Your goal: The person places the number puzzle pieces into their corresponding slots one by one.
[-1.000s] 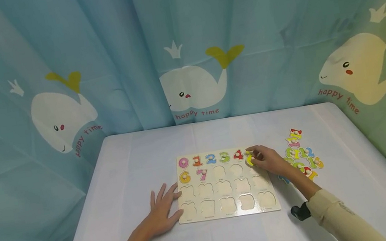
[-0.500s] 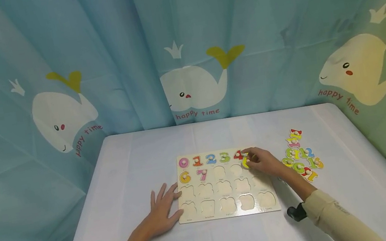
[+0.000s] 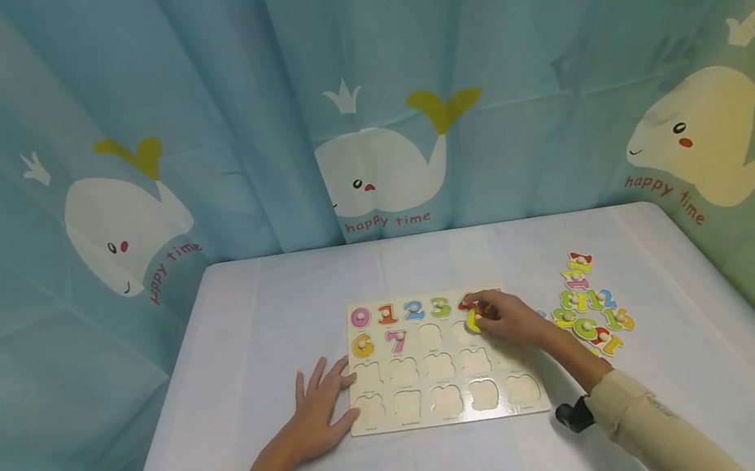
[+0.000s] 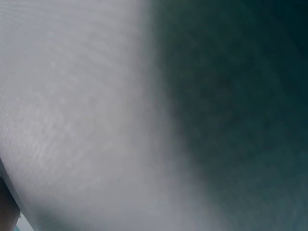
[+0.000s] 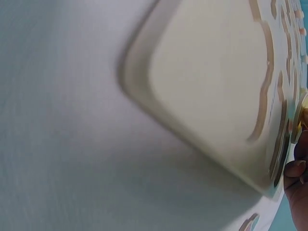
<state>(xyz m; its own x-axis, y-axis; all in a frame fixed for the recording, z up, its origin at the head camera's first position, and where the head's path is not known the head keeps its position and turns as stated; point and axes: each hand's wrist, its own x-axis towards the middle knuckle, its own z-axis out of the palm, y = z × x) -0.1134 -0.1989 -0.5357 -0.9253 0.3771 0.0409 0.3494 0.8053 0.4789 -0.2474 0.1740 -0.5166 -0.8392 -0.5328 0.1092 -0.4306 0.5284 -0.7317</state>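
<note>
A yellow number puzzle piece (image 3: 472, 322) is pinched between the thumb and fingers of my right hand (image 3: 515, 319). It sits over the second row of the wooden number board (image 3: 428, 417), close to the red 4 (image 3: 466, 303); the hand covers part of it, and which number it is I cannot tell. In the right wrist view the piece (image 5: 301, 115) stands on edge at the board's far side. My left hand (image 3: 317, 416) lies with spread fingers at the board's left edge, thumb and a fingertip touching it. Numbers 0 to 3, 6 and 7 sit in their recesses.
Right of the board, a loose cluster of colourful number pieces (image 3: 585, 310) lies on the white table (image 3: 271, 310), partly behind the right forearm. Bare recesses (image 3: 446, 400) fill the board's lower rows. A blue whale-print curtain (image 3: 227, 127) hangs behind.
My right hand has moved left across the board with the yellow piece, from beside the red 4 to partly over it. My left hand has stayed in place.
</note>
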